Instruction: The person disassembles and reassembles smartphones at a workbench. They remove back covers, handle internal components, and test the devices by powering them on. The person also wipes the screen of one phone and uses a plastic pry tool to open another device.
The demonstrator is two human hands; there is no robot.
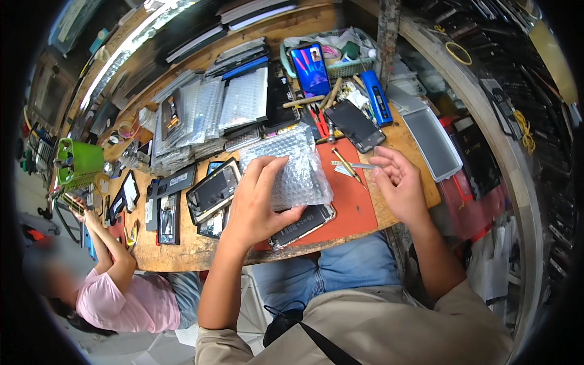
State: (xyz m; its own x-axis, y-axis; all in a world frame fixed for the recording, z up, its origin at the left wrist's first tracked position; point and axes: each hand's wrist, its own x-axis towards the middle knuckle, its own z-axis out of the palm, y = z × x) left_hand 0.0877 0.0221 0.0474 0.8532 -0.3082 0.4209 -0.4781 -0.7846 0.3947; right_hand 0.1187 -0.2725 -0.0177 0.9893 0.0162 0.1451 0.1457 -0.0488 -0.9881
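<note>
My left hand (258, 194) is spread over the left part of a clear bubble-wrap bag (302, 173), thumb and fingers wide apart; I cannot tell how firmly it touches. Beneath the bag's lower edge lies an opened phone (307, 225), its dark battery showing, on a red mat (359, 213). My right hand (398, 185) is at the mat's right edge, palm partly turned up, fingers loosely curled and apart. A thin silver tool (359, 165) ends at its fingertips; whether they touch is unclear. Beside that tool lies a yellow-handled screwdriver (348, 164).
A dark phone screen (357, 123), red-handled pliers (319, 121) and a blue device (376, 97) lie beyond the mat. Stacked bubble-wrapped parts (194, 115) and opened phones (213, 188) crowd the left. A grey tray (433, 143) is rightward; a co-worker (131, 295) sits left.
</note>
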